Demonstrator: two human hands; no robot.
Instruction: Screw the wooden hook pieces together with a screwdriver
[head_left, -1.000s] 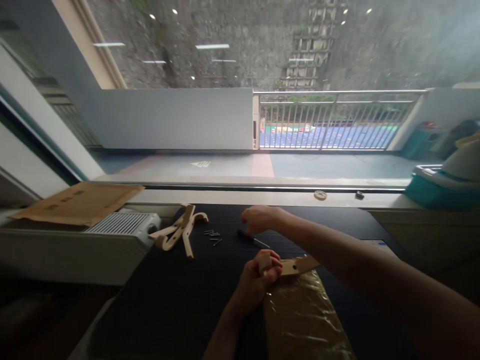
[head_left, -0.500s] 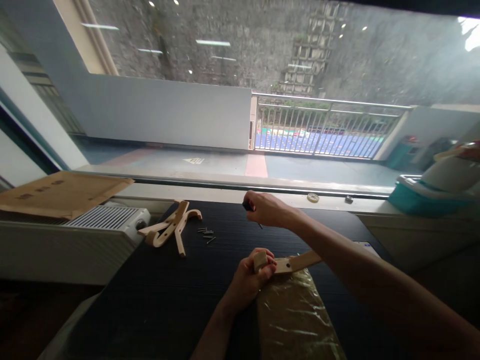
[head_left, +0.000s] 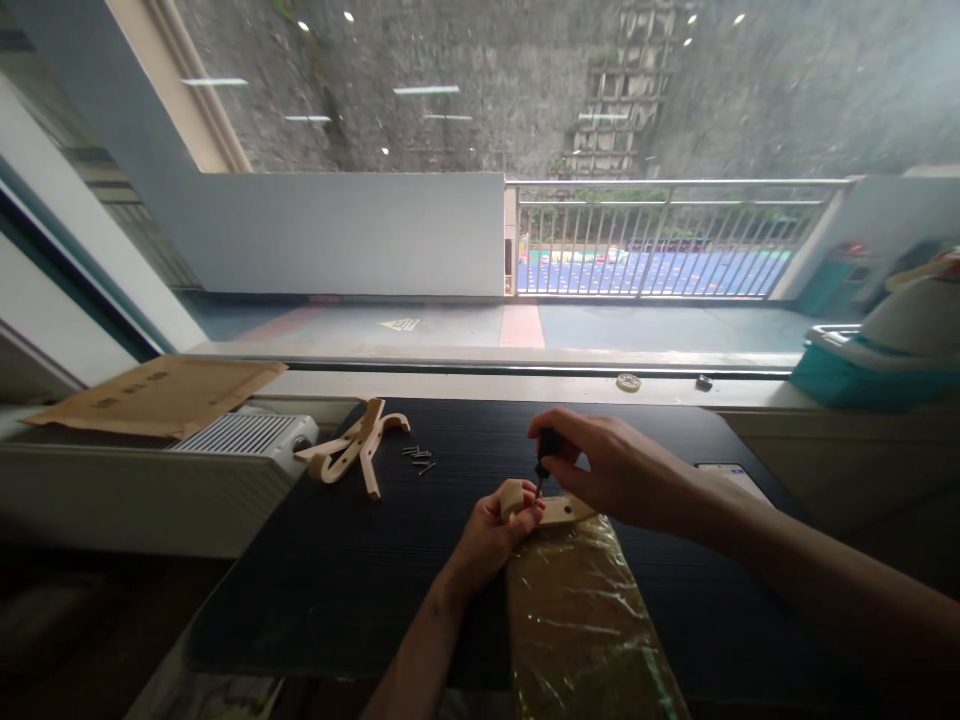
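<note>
My left hand (head_left: pixel 496 530) is closed around the curved end of a pale wooden hook piece (head_left: pixel 556 511), which lies across the far end of a tape-wrapped box (head_left: pixel 581 610). In my right hand (head_left: pixel 600 455) is a screwdriver (head_left: pixel 547 452) with a dark handle, held nearly upright. Its shaft points down to the wood beside my left fingertips. Whatever sits at its tip is too small to make out. A hole shows in the wooden piece to the right of the tip.
More curved wooden pieces (head_left: pixel 366 440) lie at the table's left, beside several loose screws (head_left: pixel 421 457). A phone (head_left: pixel 731 482) rests at the right of the dark table (head_left: pixel 337 590). A radiator (head_left: pixel 247 432) with a brown envelope (head_left: pixel 161 395) stands left. A tape roll (head_left: pixel 628 382) is on the sill.
My right hand has come down and to the right, bringing the screwdriver from above the table to the wooden piece. My left hand keeps its grip. The camera view has shifted slightly.
</note>
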